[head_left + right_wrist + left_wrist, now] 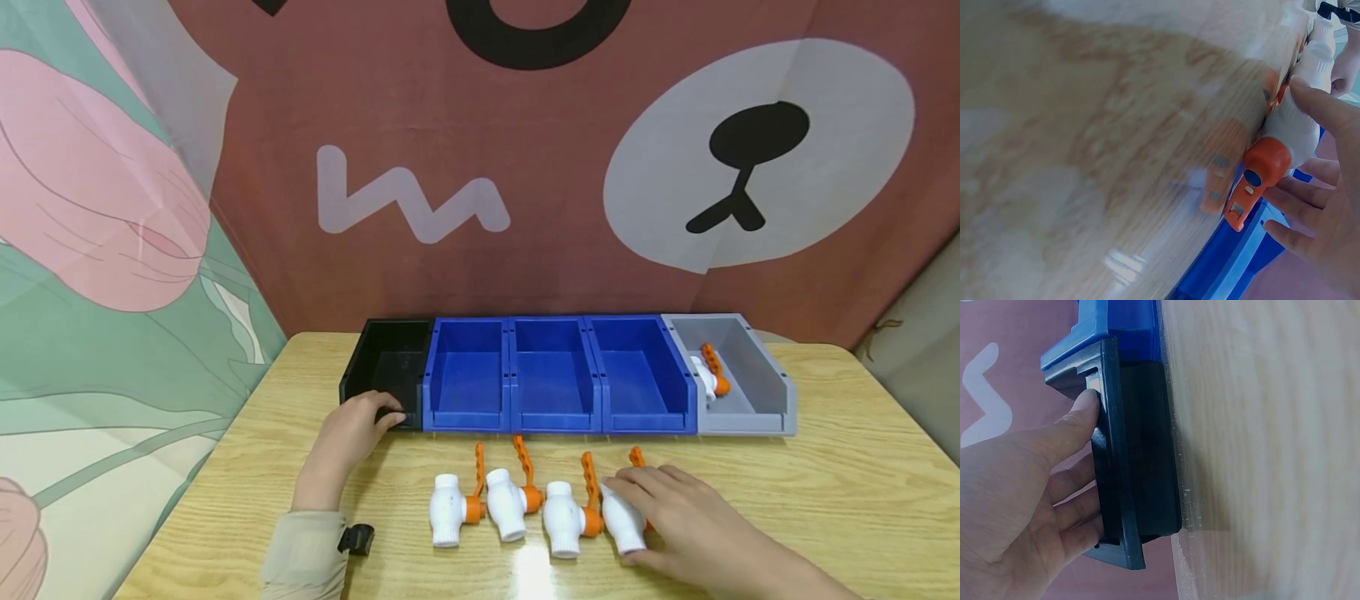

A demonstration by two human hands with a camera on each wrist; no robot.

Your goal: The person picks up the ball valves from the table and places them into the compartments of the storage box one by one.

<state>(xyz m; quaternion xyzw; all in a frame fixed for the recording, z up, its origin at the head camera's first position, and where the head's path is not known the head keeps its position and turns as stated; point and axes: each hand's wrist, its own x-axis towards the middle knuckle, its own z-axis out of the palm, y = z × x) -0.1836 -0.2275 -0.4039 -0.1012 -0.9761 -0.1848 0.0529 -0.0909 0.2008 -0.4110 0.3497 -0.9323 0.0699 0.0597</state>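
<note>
My left hand (358, 433) grips the front lip of the black bin (396, 371) at the left end of the row. In the left wrist view its thumb lies on the lip, with the other fingers reaching inside the bin. My right hand (686, 521) holds the rightmost white ball valve (622, 518), which has an orange lever. The right wrist view shows the thumb on one side of this valve (1297, 128) and fingers at the other. Left of it, three similar valves (563, 518) lie in a line on the table, levers towards the bins.
Three blue bins (468, 420) stand side by side between the black bin and a grey bin (757, 423). Another white valve with an orange lever (711, 379) lies in the grey bin. Behind the wooden table (847, 467) hangs a printed cloth (555, 267).
</note>
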